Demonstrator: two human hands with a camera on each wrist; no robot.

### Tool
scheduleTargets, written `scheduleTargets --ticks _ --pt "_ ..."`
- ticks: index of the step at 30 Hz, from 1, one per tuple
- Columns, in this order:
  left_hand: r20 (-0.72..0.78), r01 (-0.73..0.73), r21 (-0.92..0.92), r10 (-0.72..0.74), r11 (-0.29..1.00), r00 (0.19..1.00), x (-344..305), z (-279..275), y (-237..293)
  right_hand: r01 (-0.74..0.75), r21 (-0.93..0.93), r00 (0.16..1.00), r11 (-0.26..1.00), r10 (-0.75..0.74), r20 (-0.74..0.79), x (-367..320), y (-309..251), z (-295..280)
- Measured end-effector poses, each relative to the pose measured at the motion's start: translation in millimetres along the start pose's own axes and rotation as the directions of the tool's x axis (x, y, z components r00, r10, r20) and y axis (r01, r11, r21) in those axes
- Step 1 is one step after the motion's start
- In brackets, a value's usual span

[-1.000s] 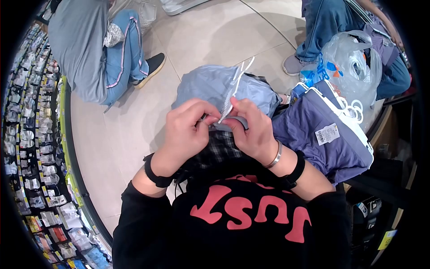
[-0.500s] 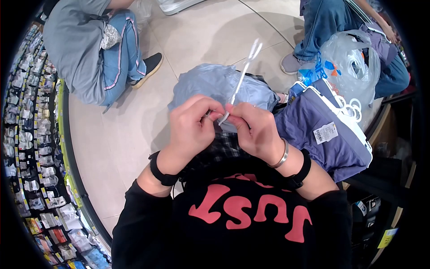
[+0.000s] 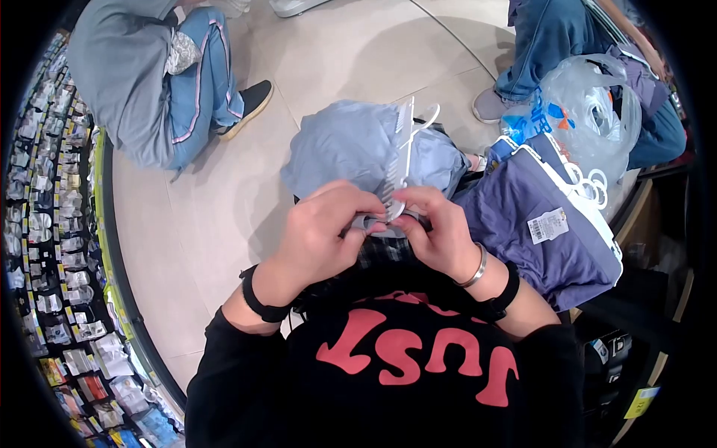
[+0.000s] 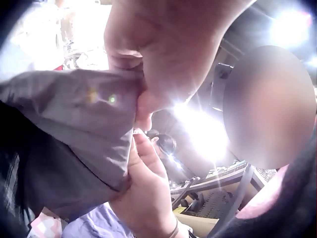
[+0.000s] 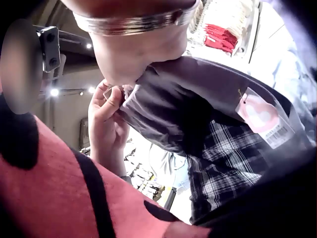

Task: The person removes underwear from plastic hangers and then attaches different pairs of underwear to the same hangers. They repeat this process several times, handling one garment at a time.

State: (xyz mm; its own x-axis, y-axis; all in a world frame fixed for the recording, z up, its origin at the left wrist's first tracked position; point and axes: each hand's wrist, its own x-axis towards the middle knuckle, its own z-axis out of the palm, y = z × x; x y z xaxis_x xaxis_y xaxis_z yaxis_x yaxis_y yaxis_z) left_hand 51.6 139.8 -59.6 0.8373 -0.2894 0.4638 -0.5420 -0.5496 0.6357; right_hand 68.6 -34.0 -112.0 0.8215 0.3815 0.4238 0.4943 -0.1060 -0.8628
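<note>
A blue-grey garment [image 3: 336, 145] lies over the person's lap, with a white plastic hanger [image 3: 408, 145] standing along its edge. My left hand [image 3: 328, 228] pinches the garment's edge between thumb and bent fingers. Close against it, my right hand [image 3: 435, 228] pinches the near end of the hanger at that same edge. In the left wrist view, the grey cloth [image 4: 84, 111] is stretched out from both hands' fingertips. A tag with a pink heart [image 5: 262, 119] hangs from the garment in the right wrist view. The fingers partly hide the pinched spot.
Purple garments [image 3: 523, 216] on white hangers lie at the right, with a price label [image 3: 547, 225]. Beyond them is a clear plastic bag [image 3: 597, 104] near a seated person's jeans [image 3: 549, 48]. Another person [image 3: 127, 82] squats at the upper left, by a shelf of small packets [image 3: 67, 261].
The hanger has turned from a narrow upright strip, so that its hook now shows. Both hands have shifted slightly right and towards the body, their fingertips still close together.
</note>
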Motion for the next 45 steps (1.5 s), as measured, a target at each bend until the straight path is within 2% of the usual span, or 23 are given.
scheduleTargets --ticks 2,10,13,16,17,20,23,26,29,33,35,36,37,39,41,44,45 --pt "0.045 0.056 -0.014 -0.055 0.998 0.997 -7 1 -6 -0.006 -0.062 0.999 0.998 0.009 0.045 -6 4 -1" --pt "0.033 -0.042 -0.077 0.045 0.996 0.998 -14 7 -18 0.114 -0.103 0.986 0.988 -0.100 0.136 -15 18 -1" --pt "0.024 -0.044 -0.090 0.047 0.995 0.999 -13 9 -17 0.137 0.073 0.985 0.988 -0.144 0.099 -14 18 -1" --pt "0.044 -0.033 -0.090 0.037 0.995 0.998 -11 9 -15 -0.140 0.339 0.979 0.930 0.078 0.191 -15 17 -5" --pt "0.057 -0.029 -0.092 0.035 0.995 0.998 -11 10 -14 -0.187 0.359 0.975 0.914 0.128 0.182 -18 20 -1" --pt "0.056 -0.043 -0.111 0.049 0.993 0.997 -13 12 -16 -0.150 0.387 0.984 0.910 0.101 0.143 -18 21 4" --pt "0.106 0.052 -0.058 -0.045 0.997 0.993 -13 8 -11 -0.185 0.385 0.972 0.904 0.110 0.209 -23 31 3" --pt "0.024 0.114 -0.071 -0.112 0.991 0.993 -13 6 -6 -0.171 0.517 0.985 0.839 0.134 0.109 -22 27 9" --pt "0.055 0.118 -0.086 -0.113 0.989 0.992 -17 8 -11 -0.270 0.705 0.961 0.656 0.229 0.155 -16 23 12" --pt "0.117 0.035 -0.087 -0.025 0.996 0.993 -16 11 -12 -0.519 0.776 0.847 0.359 0.337 0.411 0 16 2" --pt "0.137 0.050 -0.097 -0.036 0.994 0.990 -16 11 -12 -0.574 0.731 0.805 0.370 0.416 0.422 3 19 3" --pt "0.134 0.111 -0.116 -0.096 0.987 0.986 -16 11 -12 -0.600 0.708 0.783 0.374 0.454 0.424 4 20 5" --pt "0.131 0.172 -0.134 -0.154 0.976 0.979 -16 10 -11 -0.564 0.722 0.800 0.400 0.481 0.359 -1 25 10" --pt "0.119 0.341 -0.200 -0.323 0.919 0.939 -19 12 -11 -0.510 0.607 0.855 0.610 0.438 0.279 -7 28 13" --pt "0.117 0.539 -0.293 -0.529 0.790 0.840 -26 18 -18 -0.408 0.444 0.913 0.797 0.357 0.198 -7 28 12" --pt "0.108 0.527 -0.255 -0.518 0.810 0.849 -28 20 -20 -0.384 0.440 0.922 0.812 0.363 0.135 -4 21 12" --pt "0.091 0.460 -0.213 -0.452 0.862 0.887 -26 20 -17 -0.376 0.389 0.927 0.841 0.348 0.143 -4 21 11"
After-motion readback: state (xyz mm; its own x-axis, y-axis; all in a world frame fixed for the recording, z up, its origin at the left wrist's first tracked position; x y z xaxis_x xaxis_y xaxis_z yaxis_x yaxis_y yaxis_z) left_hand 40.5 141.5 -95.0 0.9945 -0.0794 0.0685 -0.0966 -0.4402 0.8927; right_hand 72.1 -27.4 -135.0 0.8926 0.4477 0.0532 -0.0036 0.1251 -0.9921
